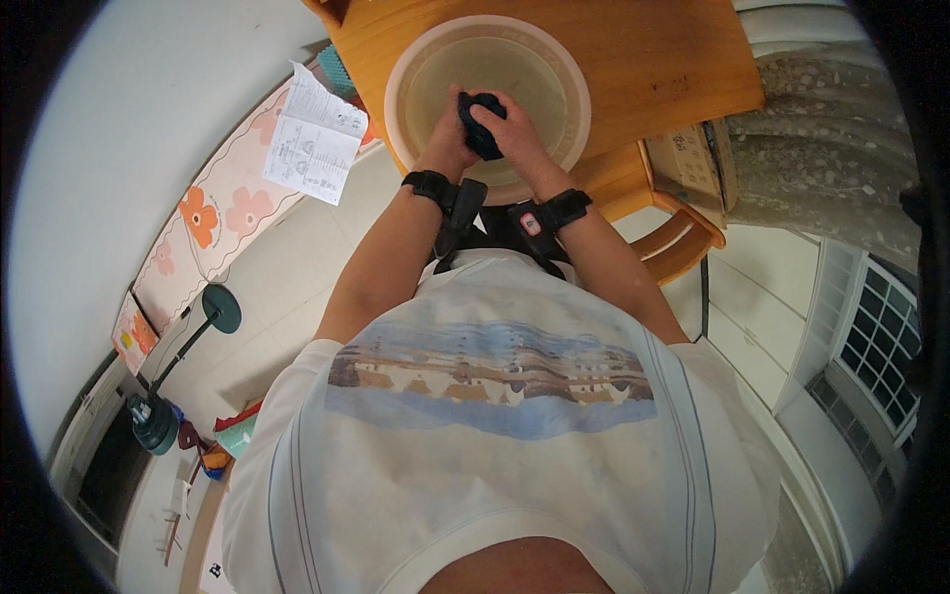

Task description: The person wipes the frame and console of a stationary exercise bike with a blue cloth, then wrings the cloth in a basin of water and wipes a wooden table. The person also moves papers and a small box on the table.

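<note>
A dark, bunched-up cloth (pixel 482 134) is squeezed between my two hands above a round pale plastic basin (pixel 394 104). My left hand (pixel 447 137) grips it from the left side, and my right hand (pixel 517 130) presses on it from the right with the thumb on top. Cloudy-looking water (pixel 512 70) appears to fill the basin's bottom. Each wrist wears a black strap with a dark device on it. Most of my left fingers are hidden by the cloth.
The basin stands on a wooden table (pixel 668 67). A wooden chair (pixel 683 241) and a cardboard box (pixel 684 171) are at the right, near a patterned curtain (pixel 816 141). At the left, a printed sheet (pixel 315 137) lies on a flowered surface (pixel 245 200) beside a green desk lamp (pixel 221 308).
</note>
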A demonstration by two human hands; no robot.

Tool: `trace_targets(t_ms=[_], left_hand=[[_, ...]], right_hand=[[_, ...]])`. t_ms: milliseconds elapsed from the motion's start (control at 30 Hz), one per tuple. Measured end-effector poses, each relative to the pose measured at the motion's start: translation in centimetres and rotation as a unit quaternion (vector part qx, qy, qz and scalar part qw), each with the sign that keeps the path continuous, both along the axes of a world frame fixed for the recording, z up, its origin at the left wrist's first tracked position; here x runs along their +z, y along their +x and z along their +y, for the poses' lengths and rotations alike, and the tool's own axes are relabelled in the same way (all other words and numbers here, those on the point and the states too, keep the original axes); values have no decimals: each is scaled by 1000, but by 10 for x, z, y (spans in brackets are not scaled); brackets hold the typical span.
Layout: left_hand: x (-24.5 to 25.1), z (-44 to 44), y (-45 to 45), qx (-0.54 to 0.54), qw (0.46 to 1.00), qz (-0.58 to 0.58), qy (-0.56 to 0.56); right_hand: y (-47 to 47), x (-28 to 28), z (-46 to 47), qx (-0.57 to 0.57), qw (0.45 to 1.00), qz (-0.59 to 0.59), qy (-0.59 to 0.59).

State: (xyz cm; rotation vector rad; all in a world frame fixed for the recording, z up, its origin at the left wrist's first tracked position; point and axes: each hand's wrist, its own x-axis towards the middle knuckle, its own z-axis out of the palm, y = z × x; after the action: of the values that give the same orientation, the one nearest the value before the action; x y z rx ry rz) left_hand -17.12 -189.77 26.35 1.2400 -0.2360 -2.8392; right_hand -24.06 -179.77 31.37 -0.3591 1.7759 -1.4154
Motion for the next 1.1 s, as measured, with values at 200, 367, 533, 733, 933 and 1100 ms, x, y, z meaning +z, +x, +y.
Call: trace_targets(t_ms=[200,367,533,733,933,1100], left_hand=[[-4,11,-2,8,997,61,-36],[27,14,-1,-91,930,-136,-330],[51,-11,17,-225,846,-47,-481],[19,-18,9,-162,852,-143,-477],[-11,-8,-3,-121,959,-67,-248],[-1,-12,-8,36,997,11,-69]], right_hand=[[-7,2,-10,82,949,246,179],[-40,-15,-4,96,909,318,253],[-44,-15,15,60,795,505,331],[-11,-18,6,287,801,364,378],[-41,-23,-12,-15,984,-92,154],[-31,-5,-2,-5,991,-131,7]])
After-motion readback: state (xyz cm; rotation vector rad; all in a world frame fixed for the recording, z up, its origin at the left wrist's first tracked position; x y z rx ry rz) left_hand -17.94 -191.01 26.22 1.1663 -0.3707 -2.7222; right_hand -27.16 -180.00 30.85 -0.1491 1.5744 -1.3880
